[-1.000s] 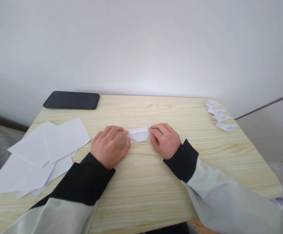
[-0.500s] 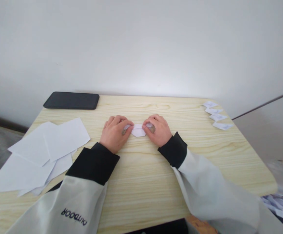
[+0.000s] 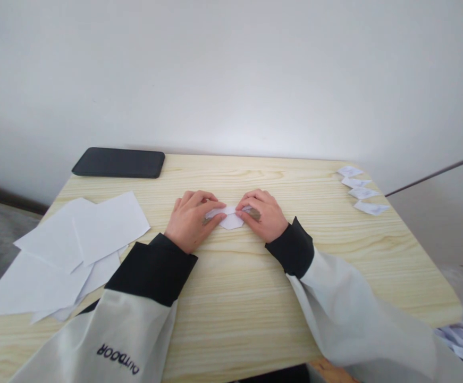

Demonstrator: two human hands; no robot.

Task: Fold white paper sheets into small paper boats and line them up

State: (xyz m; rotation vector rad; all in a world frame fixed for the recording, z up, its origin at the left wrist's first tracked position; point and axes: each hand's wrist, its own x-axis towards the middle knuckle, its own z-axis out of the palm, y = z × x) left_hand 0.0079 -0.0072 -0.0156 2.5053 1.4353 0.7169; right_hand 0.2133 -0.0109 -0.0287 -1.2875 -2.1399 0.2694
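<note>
Left hand (image 3: pixel 191 222), right hand (image 3: pixel 263 215) closer, paper (image 3: pixel 231 221) shorter

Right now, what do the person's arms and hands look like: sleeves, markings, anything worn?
The left hand and right hand are bare, no gloves. The left sleeve and right sleeve are pale grey-white, each ending in a wide black cuff. The left sleeve bears dark lettering, OUTDOOR, upside down in this view.

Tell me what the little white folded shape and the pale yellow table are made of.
The little white folded shape, pinched between the left hand and right hand, looks like matte paper: it holds sharp creases. The pale yellow table looks like wood or a wood-print laminate: grain lines cross its top.
</note>
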